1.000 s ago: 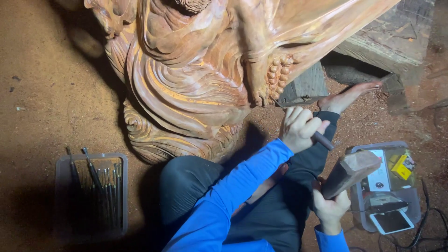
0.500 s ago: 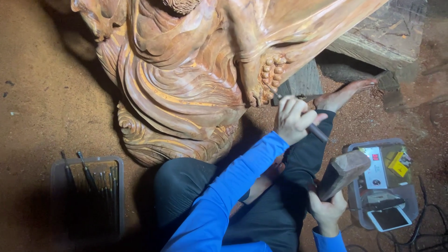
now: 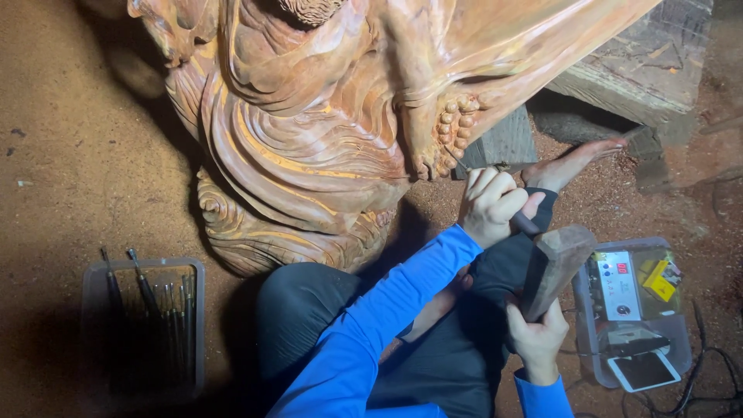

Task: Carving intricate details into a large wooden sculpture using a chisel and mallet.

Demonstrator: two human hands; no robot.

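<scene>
We see the left hand (image 3: 489, 205) closed tight around a chisel (image 3: 523, 224), of which only the dark handle end shows, just beside the carved foot (image 3: 443, 139) of the big wooden sculpture (image 3: 309, 147). The right hand (image 3: 537, 339) grips the handle of a wooden mallet (image 3: 554, 267) — its head is touching or nearly touching the chisel end. Further out, a clear plastic box (image 3: 672, 333) with small items lies on the reddish ground on the right, and a tray (image 3: 198, 325) of carving tools on the left.
</scene>
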